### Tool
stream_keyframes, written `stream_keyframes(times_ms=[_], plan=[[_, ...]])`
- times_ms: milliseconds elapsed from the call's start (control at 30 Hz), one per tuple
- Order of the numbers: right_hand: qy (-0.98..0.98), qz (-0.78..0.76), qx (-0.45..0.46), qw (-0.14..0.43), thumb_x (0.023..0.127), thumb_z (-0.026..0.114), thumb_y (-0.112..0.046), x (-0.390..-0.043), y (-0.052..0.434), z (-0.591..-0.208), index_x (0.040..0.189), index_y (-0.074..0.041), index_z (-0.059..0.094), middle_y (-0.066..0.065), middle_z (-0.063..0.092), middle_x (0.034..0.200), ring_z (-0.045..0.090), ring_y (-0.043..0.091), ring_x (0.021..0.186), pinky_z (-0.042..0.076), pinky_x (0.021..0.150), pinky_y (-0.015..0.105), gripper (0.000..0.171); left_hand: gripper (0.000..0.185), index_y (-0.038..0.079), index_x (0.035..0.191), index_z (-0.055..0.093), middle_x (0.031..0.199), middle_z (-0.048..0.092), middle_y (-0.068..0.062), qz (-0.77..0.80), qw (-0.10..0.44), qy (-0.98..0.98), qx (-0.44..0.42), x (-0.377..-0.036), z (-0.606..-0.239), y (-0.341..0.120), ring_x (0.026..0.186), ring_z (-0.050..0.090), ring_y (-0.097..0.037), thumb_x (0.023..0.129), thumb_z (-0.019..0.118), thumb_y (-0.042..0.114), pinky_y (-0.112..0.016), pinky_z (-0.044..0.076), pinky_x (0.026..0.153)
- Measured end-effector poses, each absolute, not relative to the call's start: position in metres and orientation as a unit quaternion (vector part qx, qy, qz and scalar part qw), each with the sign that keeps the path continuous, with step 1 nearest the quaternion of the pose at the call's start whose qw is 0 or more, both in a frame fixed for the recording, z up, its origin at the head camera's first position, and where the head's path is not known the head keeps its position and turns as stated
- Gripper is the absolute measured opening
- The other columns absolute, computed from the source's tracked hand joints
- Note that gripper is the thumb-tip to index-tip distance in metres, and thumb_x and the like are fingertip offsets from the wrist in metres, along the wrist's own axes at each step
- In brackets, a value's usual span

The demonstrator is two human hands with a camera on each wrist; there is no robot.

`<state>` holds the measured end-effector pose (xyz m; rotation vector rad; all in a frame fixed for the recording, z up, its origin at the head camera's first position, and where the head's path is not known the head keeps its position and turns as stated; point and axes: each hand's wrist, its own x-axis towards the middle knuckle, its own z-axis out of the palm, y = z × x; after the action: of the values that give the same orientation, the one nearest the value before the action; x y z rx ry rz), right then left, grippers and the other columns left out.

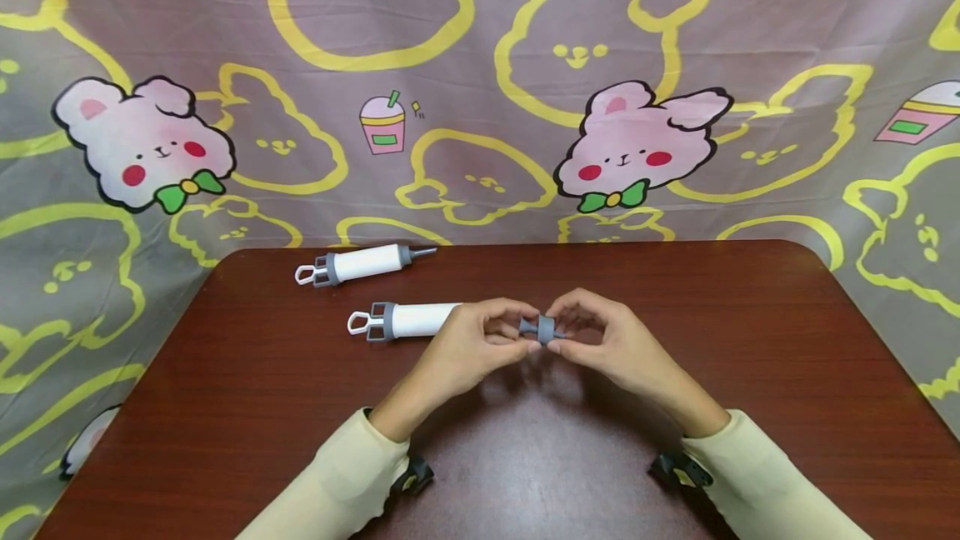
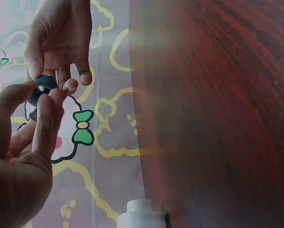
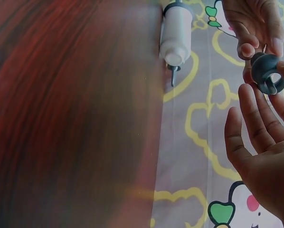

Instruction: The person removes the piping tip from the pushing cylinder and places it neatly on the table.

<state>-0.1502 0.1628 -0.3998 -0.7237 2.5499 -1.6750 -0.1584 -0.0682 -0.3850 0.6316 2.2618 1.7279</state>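
On a dark wooden table before a bunny-print cloth, left hand and right hand pinching a grey cap

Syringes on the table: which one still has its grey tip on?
The far syringe, near the table's back edge; its grey tip points right. The near syringe ends under the left hand, and both hands hold a loose grey cap.

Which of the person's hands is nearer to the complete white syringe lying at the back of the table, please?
The left. The left hand is just in front and right of the back syringe; the right hand lies farther right, both pinching the grey cap.
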Motion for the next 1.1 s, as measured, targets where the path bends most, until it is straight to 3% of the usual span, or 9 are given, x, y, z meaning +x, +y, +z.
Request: stream_keyframes(times_ms=[300, 533, 767, 1100], plan=[[0.816, -0.531, -0.227, -0.001, 0.092, 0.08, -0.008, -0.15, 0.167, -0.401, 0.111, -0.013, 0.069, 0.001, 0.07, 0.098, 0.067, 0.014, 0.087, 0.057, 0.081, 0.029, 0.022, 0.032, -0.003, 0.124, 0.071, 0.106, 0.078, -0.021, 0.587, 0.116, 0.771, 0.217, -0.159, -0.385, -0.071, 0.098, 0.077, -0.041, 0.093, 0.075, 0.0, -0.022, 0.061, 0.079], [0.814, -0.534, -0.228, 0.003, 0.092, 0.079, -0.008, -0.149, 0.17, -0.401, 0.111, -0.013, 0.069, 0.002, 0.07, 0.095, 0.067, 0.014, 0.086, 0.056, 0.079, 0.028, 0.022, 0.03, -0.002, 0.124, 0.072, 0.113, 0.078, -0.019, 0.564, 0.104, 0.79, 0.217, -0.16, -0.384, -0.074, 0.102, 0.078, -0.026, 0.095, 0.074, 0.001, -0.022, 0.061, 0.083], [0.813, -0.536, -0.229, 0.0, 0.093, 0.079, -0.006, -0.149, 0.172, -0.402, 0.111, -0.012, 0.069, 0.002, 0.07, 0.092, 0.067, 0.015, 0.084, 0.057, 0.078, 0.03, 0.022, 0.028, 0.002, 0.121, 0.076, 0.119, 0.076, -0.018, 0.545, 0.072, 0.801, 0.237, -0.161, -0.387, -0.076, 0.1, 0.078, -0.024, 0.093, 0.077, 0.003, -0.022, 0.061, 0.083], [0.82, -0.529, -0.218, 0.008, 0.092, 0.079, -0.006, -0.148, 0.174, -0.399, 0.113, -0.014, 0.068, 0.001, 0.071, 0.094, 0.068, 0.015, 0.085, 0.058, 0.077, 0.03, 0.025, 0.026, 0.006, 0.117, 0.079, 0.106, 0.075, -0.006, 0.504, 0.022, 0.818, 0.277, -0.164, -0.39, -0.077, 0.09, 0.071, -0.01, 0.091, 0.08, 0.005, -0.024, 0.061, 0.081]])
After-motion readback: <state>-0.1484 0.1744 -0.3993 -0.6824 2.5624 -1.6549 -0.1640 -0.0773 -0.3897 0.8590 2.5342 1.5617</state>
